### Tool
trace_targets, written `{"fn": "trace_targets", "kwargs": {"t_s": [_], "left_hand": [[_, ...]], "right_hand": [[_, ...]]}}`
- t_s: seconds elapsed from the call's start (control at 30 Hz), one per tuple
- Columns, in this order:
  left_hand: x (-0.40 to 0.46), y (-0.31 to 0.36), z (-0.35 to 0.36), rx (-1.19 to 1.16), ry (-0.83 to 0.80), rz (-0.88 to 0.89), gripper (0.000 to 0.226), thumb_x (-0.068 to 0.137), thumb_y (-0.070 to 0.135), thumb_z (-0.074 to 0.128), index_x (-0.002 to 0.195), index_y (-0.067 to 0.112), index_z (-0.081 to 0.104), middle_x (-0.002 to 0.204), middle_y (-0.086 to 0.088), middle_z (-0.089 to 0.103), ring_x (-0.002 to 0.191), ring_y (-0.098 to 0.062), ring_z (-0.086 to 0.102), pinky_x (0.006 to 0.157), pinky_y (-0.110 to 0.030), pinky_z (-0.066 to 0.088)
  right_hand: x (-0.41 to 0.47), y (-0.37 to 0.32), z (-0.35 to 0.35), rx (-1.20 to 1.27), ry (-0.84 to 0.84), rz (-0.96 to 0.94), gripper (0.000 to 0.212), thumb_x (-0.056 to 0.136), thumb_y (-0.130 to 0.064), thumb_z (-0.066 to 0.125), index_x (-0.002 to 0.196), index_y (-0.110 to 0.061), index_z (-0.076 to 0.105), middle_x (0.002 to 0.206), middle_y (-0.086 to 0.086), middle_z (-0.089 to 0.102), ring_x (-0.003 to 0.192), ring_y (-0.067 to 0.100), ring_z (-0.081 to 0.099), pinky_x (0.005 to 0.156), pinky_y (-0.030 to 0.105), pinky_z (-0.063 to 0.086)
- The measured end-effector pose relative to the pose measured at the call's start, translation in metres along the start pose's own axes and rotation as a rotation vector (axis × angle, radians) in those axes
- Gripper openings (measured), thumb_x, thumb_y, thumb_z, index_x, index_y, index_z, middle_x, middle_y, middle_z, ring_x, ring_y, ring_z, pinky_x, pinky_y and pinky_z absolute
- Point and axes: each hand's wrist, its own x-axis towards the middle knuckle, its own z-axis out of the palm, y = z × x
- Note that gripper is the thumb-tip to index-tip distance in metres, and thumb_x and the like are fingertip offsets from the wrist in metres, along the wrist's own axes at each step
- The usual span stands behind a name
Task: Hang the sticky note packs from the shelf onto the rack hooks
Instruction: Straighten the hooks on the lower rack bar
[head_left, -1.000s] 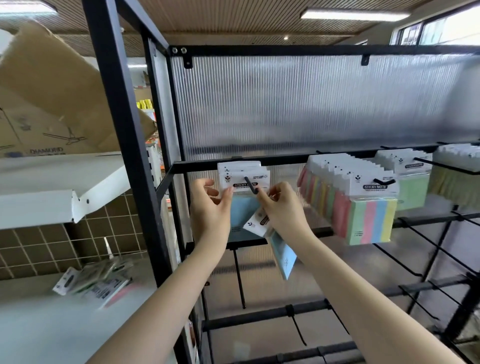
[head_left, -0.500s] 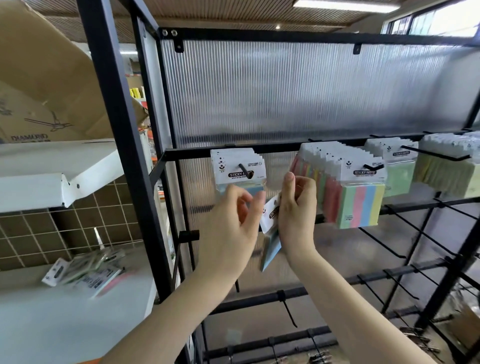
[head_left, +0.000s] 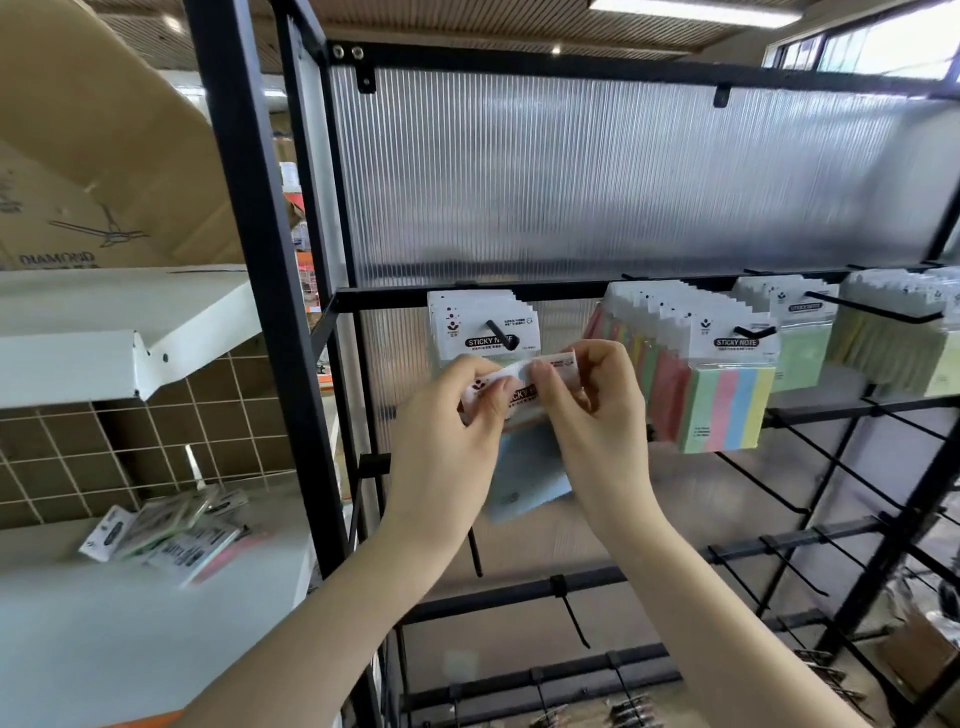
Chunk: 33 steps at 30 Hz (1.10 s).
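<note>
Two hands, left hand (head_left: 447, 421) and right hand (head_left: 592, 410), on blue pack (head_left: 524, 467) below hook (head_left: 500, 335)

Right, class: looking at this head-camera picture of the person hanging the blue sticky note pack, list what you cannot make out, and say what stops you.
- Hang hole of the blue sticky note pack: hidden in the head view by the left hand and right hand.
- Small print on the white header cards on the black hook: too small.
- Loose packs on the white shelf: blurred.
- Pale yellow-green packs far right: cut off by the picture edge.
</note>
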Motion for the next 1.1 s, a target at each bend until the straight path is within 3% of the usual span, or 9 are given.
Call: {"fn": "trace_targets", "kwargs": {"t_s": [0.13, 0.33, 0.53, 0.6, 0.7, 0.8, 0.87, 0.93, 1.1], "left_hand": [[0.01, 0.002, -0.003, -0.042, 0.028, 0.012, 0.003, 0.092, 0.022, 0.06, 0.095, 0.021, 0.062, 0.072, -0.002, 0.063, 0.071, -0.02, 0.062, 0.068, -0.037, 0.05], [0.023, -0.002, -0.002, -0.07, 0.058, -0.018, 0.005, 0.094, 0.02, 0.059, 0.096, 0.016, 0.06, 0.07, 0.011, 0.058, 0.067, -0.006, 0.06, 0.059, -0.012, 0.042], [0.026, -0.008, 0.003, -0.074, 0.057, -0.016, 0.006, 0.093, 0.022, 0.06, 0.094, 0.016, 0.061, 0.072, 0.003, 0.062, 0.068, -0.012, 0.061, 0.06, -0.025, 0.046], [0.026, -0.012, 0.005, -0.054, 0.071, -0.013, 0.006, 0.093, 0.02, 0.061, 0.095, 0.015, 0.061, 0.066, 0.013, 0.056, 0.062, -0.002, 0.056, 0.054, -0.014, 0.039], [0.026, -0.021, 0.008, -0.004, 0.125, -0.034, 0.017, 0.091, 0.02, 0.063, 0.105, 0.014, 0.058, 0.082, 0.022, 0.055, 0.077, 0.005, 0.053, 0.067, -0.006, 0.039], [0.025, -0.031, 0.011, 0.049, 0.202, -0.057, 0.039, 0.087, 0.019, 0.066, 0.123, 0.015, 0.051, 0.111, 0.009, 0.054, 0.105, -0.002, 0.05, 0.087, -0.004, 0.038], [0.022, -0.039, 0.012, 0.044, 0.223, -0.071, 0.046, 0.086, 0.018, 0.067, 0.128, 0.012, 0.048, 0.119, 0.0, 0.054, 0.109, -0.005, 0.048, 0.086, 0.001, 0.034], [0.019, -0.046, 0.014, 0.03, 0.231, -0.093, 0.048, 0.087, 0.019, 0.067, 0.129, 0.009, 0.046, 0.124, -0.005, 0.051, 0.107, -0.003, 0.045, 0.082, 0.006, 0.031], [0.017, -0.061, 0.021, -0.016, 0.256, -0.141, 0.044, 0.087, 0.032, 0.063, 0.122, 0.012, 0.048, 0.118, 0.002, 0.05, 0.108, -0.006, 0.047, 0.082, 0.003, 0.031]], "right_hand": [[0.007, -0.011, -0.002, -0.04, -0.023, -0.066, 0.023, 0.09, -0.011, 0.064, 0.079, -0.02, 0.046, 0.063, -0.024, 0.05, 0.058, -0.007, 0.046, 0.058, 0.007, 0.037], [0.017, -0.016, 0.004, -0.095, -0.025, -0.081, 0.024, 0.09, -0.014, 0.065, 0.079, -0.022, 0.046, 0.065, -0.014, 0.039, 0.057, -0.003, 0.042, 0.057, 0.01, 0.036], [0.023, -0.009, 0.002, -0.173, -0.021, -0.098, 0.024, 0.09, -0.017, 0.065, 0.079, -0.026, 0.046, 0.063, -0.025, 0.05, 0.059, -0.003, 0.044, 0.058, 0.009, 0.036], [0.025, -0.007, 0.002, -0.196, -0.042, -0.082, 0.024, 0.09, -0.017, 0.065, 0.079, -0.027, 0.046, 0.065, -0.026, 0.052, 0.06, -0.003, 0.046, 0.058, 0.01, 0.036], [0.026, -0.002, 0.002, -0.193, -0.063, -0.046, 0.02, 0.09, -0.017, 0.064, 0.084, -0.028, 0.048, 0.077, -0.019, 0.06, 0.075, 0.0, 0.057, 0.065, 0.016, 0.042], [0.025, 0.005, 0.001, -0.201, -0.059, -0.009, 0.023, 0.089, -0.021, 0.065, 0.102, -0.028, 0.048, 0.096, -0.015, 0.056, 0.096, 0.006, 0.057, 0.082, 0.018, 0.046], [0.025, 0.011, 0.0, -0.226, -0.07, 0.012, 0.034, 0.088, -0.023, 0.067, 0.112, -0.028, 0.044, 0.105, -0.015, 0.053, 0.102, 0.003, 0.053, 0.088, 0.012, 0.043], [0.025, 0.017, -0.001, -0.243, -0.099, 0.055, 0.038, 0.088, -0.024, 0.067, 0.115, -0.029, 0.041, 0.111, -0.012, 0.053, 0.107, 0.004, 0.051, 0.093, 0.019, 0.043], [0.03, 0.034, 0.0, -0.245, -0.128, 0.138, 0.036, 0.088, -0.029, 0.066, 0.118, -0.025, 0.045, 0.113, -0.011, 0.058, 0.106, 0.003, 0.055, 0.089, 0.019, 0.046]]}}
